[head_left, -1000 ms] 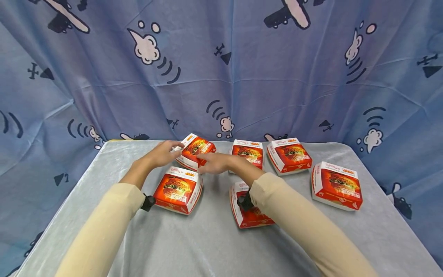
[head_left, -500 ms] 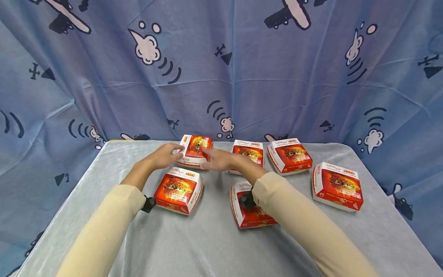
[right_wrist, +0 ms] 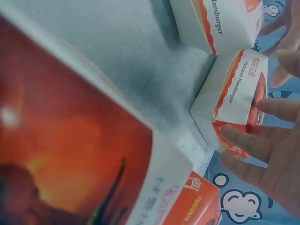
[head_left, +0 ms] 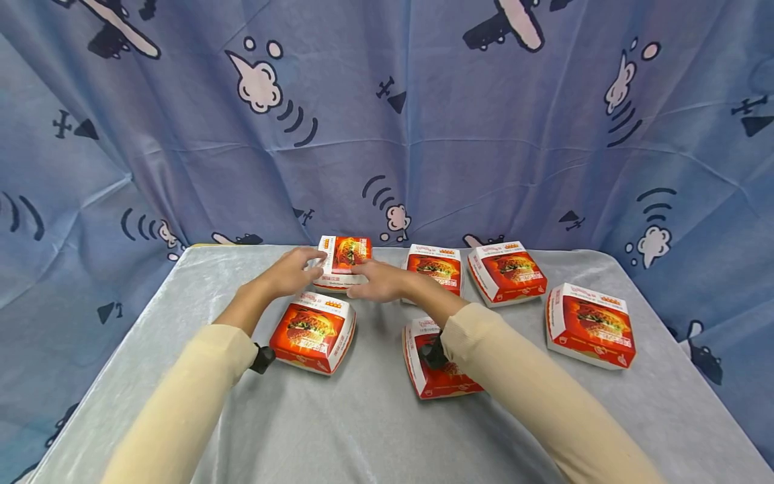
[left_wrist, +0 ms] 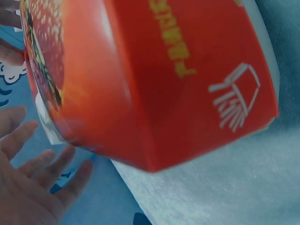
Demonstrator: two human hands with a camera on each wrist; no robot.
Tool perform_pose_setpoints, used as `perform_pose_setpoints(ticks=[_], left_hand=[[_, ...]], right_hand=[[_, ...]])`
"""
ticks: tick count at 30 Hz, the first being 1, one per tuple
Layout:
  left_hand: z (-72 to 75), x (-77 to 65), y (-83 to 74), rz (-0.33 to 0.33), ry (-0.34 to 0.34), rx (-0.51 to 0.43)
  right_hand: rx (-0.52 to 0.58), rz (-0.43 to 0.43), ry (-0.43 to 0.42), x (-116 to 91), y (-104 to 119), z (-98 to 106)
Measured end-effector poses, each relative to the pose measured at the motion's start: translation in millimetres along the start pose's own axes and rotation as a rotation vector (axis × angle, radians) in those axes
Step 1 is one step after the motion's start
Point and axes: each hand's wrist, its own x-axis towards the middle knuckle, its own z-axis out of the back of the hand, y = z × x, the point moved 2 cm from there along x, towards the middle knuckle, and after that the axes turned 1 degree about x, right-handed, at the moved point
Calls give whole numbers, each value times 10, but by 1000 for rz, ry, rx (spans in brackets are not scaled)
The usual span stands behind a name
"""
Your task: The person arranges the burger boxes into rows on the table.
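Note:
A red and white hamburger box [head_left: 347,253] sits at the back left of the table, between both hands. My left hand [head_left: 290,272] is at its left side, fingers spread and nearly straight; in the left wrist view, those fingers [left_wrist: 33,173] fan out beyond a nearer box. At the right front corner is my right hand [head_left: 381,281]. In the right wrist view, its straight fingers [right_wrist: 253,143] lie against the box's red corner, by the white side lettered "Delicious Hamburger". Just in front stands a second hamburger box [head_left: 310,329], close to my left wrist.
Another hamburger box [head_left: 438,376] lies partly hidden under my right forearm. Along the back and right are three more: a back middle box [head_left: 432,269], a back right box [head_left: 508,272] and a far right box [head_left: 589,326]. A patterned blue curtain [head_left: 459,168] hangs behind the grey-covered table [head_left: 302,430].
The back left box has turned from a slant to nearly square with the table's back edge, its white side now facing front. Both hands stay beside it with small shifts.

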Motion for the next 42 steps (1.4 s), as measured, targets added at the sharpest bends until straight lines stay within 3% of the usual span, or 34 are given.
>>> perform_pose_setpoints(ticks=[7, 16, 21, 27, 34, 42], left_hand=[[-40, 4, -18, -15, 19, -34], [-53, 21, -40, -33, -9, 31], [-52, 25, -63, -27, -8, 38], [-63, 30, -72, -33, -21, 50], [-62, 16, -68, 71, 6, 60], [-75, 42, -43, 104, 51, 74]], right_hand=[[29, -40, -7, 14, -43, 6], [14, -20, -55, 13, 36, 9], [-37, 4, -28, 13, 63, -11], [-61, -38, -7, 8, 9, -20], [-77, -39, -19, 26, -36, -16], [-63, -24, -42, 46, -82, -14]])
